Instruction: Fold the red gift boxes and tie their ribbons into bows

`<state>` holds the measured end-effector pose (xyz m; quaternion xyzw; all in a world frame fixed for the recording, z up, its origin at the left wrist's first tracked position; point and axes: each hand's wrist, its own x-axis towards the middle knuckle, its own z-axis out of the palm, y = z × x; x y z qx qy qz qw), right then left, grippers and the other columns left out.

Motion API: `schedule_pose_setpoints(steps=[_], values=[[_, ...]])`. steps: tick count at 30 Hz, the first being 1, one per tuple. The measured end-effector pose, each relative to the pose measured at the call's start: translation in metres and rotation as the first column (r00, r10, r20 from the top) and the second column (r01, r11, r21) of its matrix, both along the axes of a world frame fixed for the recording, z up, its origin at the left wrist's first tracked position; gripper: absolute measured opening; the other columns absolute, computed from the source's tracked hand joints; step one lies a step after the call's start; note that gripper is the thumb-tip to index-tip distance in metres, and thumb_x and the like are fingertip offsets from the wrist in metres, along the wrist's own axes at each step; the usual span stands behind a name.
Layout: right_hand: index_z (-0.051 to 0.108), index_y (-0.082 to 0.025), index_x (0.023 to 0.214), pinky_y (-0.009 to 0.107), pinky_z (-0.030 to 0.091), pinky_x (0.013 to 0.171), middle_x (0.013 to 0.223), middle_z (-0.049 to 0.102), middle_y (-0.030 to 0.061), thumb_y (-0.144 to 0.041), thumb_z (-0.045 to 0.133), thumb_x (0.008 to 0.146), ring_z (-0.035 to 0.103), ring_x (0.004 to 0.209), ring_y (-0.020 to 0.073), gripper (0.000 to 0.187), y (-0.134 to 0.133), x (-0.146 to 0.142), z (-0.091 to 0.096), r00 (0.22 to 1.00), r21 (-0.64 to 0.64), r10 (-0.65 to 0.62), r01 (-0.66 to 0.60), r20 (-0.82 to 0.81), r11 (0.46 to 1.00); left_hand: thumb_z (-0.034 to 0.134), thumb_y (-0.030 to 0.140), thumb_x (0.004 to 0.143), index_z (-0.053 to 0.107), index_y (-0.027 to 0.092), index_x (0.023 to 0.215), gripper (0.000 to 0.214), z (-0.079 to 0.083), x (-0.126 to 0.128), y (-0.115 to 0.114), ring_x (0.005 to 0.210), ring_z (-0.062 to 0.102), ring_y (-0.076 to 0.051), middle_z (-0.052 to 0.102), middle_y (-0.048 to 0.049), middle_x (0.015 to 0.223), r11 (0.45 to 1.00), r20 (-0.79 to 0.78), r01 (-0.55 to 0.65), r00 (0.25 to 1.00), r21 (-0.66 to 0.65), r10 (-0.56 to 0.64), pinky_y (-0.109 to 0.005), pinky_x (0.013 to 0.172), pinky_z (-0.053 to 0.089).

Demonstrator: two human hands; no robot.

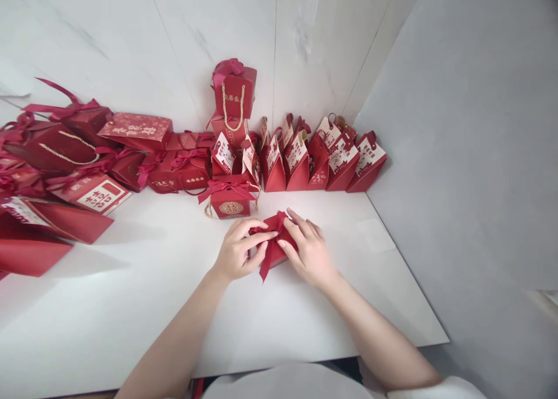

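In front of me on the white table a small red gift box [276, 257] sits between my hands. Across its top runs a dark red ribbon [267, 262], one tail hanging down the near side. My left hand [242, 249] is at the box's left, its fingers reaching over the top and closed on the ribbon near its knot. From the right, my right hand [307, 249] lies over the box, with fingers and thumb at the ribbon's upper part. The right fingertips partly cover the ribbon loop, so their exact grip is hard to make out.
Just behind stands a red box with a gold emblem and bow [230, 204]. Triangular red boxes [297, 165] line the wall to the right. Stacked red bags with gold cord [234, 99] rise at the back. A pile of red boxes [56, 146] covers the left. A grey wall [457, 155] borders the right side.
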<state>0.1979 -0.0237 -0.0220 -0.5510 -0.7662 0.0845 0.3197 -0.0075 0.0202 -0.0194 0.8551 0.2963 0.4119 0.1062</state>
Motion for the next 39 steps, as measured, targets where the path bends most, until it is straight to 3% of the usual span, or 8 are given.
schedule_pose_setpoints(steps=[12,17,22,27,30,33,36,39], values=[[0.051,-0.03,0.14,0.054,0.047,0.105,0.153,0.043,0.0096,-0.045,0.03,0.104,0.054,0.13,0.0297,0.044,0.004,0.011,0.002,0.979,-0.303,-0.068,0.007,-0.193,0.953,0.056,0.013,0.087,0.071,0.027,0.111,0.032,0.006,-0.002,0.003,0.108,0.057,-0.023,0.06,-0.008,0.116,0.992,-0.088,0.049,0.994,-0.119,-0.06,-0.041,0.095,0.05],[0.051,-0.027,0.14,0.047,0.041,0.113,0.15,0.047,0.0088,-0.044,0.039,0.103,0.051,0.134,0.0261,0.043,0.007,0.013,-0.002,0.953,-0.22,0.014,-0.085,-0.304,0.972,0.056,0.018,0.089,0.062,0.027,0.126,0.038,0.005,-0.006,0.004,0.114,0.057,-0.024,0.061,-0.0086,0.122,0.965,0.053,0.086,0.996,-0.249,-0.075,-0.042,0.101,0.046],[0.055,-0.024,0.137,0.045,0.042,0.113,0.15,0.045,0.0099,-0.04,0.042,0.102,0.051,0.133,0.0261,0.04,0.006,0.014,-0.002,0.954,-0.119,0.032,-0.07,-0.298,0.99,0.054,0.027,0.092,0.058,0.02,0.122,0.031,0.008,-0.012,0.006,0.11,0.06,-0.024,0.065,-0.0098,0.115,0.911,0.218,-0.018,0.969,-0.413,0.118,-0.041,0.095,0.046],[0.053,-0.021,0.137,0.05,0.044,0.11,0.15,0.045,0.0129,-0.041,0.044,0.101,0.051,0.133,0.0294,0.042,0.002,0.01,-0.002,0.982,-0.033,0.033,-0.04,-0.184,0.999,0.06,0.02,0.083,0.066,0.02,0.091,0.01,0.017,-0.015,0.004,0.098,0.062,-0.024,0.064,-0.0083,0.103,0.994,0.165,-0.104,0.98,-0.032,0.108,-0.041,0.088,0.049],[0.048,-0.021,0.14,0.05,0.046,0.108,0.15,0.046,0.014,-0.04,0.043,0.101,0.052,0.132,0.0296,0.044,0.001,0.007,-0.003,0.988,0.003,0.02,-0.019,-0.15,1.0,0.064,0.02,0.077,0.072,0.025,0.092,0.018,0.017,-0.014,0.001,0.096,0.063,-0.025,0.067,-0.0072,0.104,0.945,0.028,-0.131,0.991,0.299,0.129,-0.041,0.084,0.05],[0.043,-0.021,0.145,0.05,0.046,0.106,0.15,0.046,0.015,-0.04,0.042,0.102,0.05,0.134,0.0299,0.047,0.001,0.006,-0.005,0.993,0.047,-0.005,0.011,-0.116,0.999,0.066,0.026,0.078,0.073,0.027,0.098,0.021,0.015,-0.009,-0.002,0.101,0.064,-0.028,0.07,-0.0074,0.108,0.894,-0.064,-0.193,0.969,0.405,0.238,-0.041,0.085,0.048],[0.036,-0.02,0.149,0.053,0.046,0.106,0.15,0.045,0.0165,-0.042,0.041,0.102,0.049,0.135,0.0316,0.053,0.001,0.004,-0.007,0.995,0.053,-0.026,0.031,-0.095,0.998,0.063,0.035,0.085,0.071,0.022,0.107,0.027,0.016,-0.002,-0.008,0.11,0.061,-0.033,0.067,-0.0117,0.122,0.92,-0.212,-0.301,0.91,0.252,0.356,-0.045,0.089,0.045],[0.021,-0.021,0.155,0.055,0.047,0.105,0.156,0.036,0.0169,-0.046,0.044,0.099,0.045,0.138,0.0342,0.065,0.0,0.001,-0.007,0.992,-0.037,-0.02,0.015,-0.122,0.999,0.053,0.04,0.093,0.054,0.022,0.136,0.046,0.017,0.006,-0.015,0.122,0.056,-0.032,0.057,-0.012,0.139,0.944,-0.27,-0.307,0.925,-0.12,0.267,-0.045,0.097,0.045]])
